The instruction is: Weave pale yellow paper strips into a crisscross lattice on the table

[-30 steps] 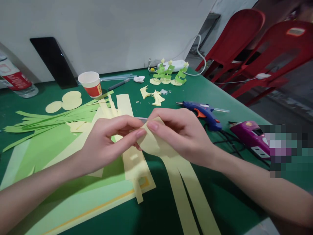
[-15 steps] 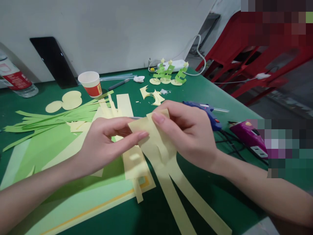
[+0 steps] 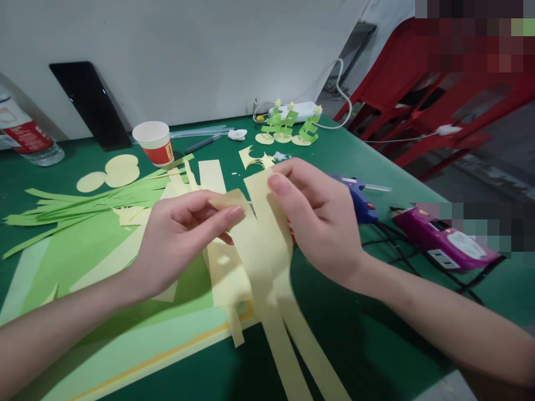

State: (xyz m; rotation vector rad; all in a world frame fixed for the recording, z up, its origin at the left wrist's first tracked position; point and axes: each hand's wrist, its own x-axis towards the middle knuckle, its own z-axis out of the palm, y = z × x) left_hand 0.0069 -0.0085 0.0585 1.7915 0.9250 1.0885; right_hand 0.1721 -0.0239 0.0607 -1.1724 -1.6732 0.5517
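Between my hands hangs pale yellow paper (image 3: pixel 267 262), in long strips that run down toward me and part into two tails. My left hand (image 3: pixel 188 239) pinches one upper end between thumb and fingers. My right hand (image 3: pixel 321 223) pinches the other upper end, and a narrow gap shows between the two ends. Whether this is one slit sheet or two overlapping strips, I cannot tell. Below my left hand lies another pale yellow strip (image 3: pixel 228 278), on top of green paper sheets (image 3: pixel 175 328).
Green paper strips (image 3: pixel 96 200) and yellow paper discs (image 3: pixel 121 171) lie left. Behind stand a paper cup (image 3: pixel 152 142), a bottle (image 3: pixel 29 133), a phone (image 3: pixel 90 106) and small paper plants (image 3: pixel 288 125). A blue glue gun (image 3: pixel 361 200) and purple box (image 3: pixel 447 239) with black cables are at right.
My hands have drawn slightly apart, so the upper ends of the yellow paper, which overlapped before, now stand separated. The lower tails have swung left.
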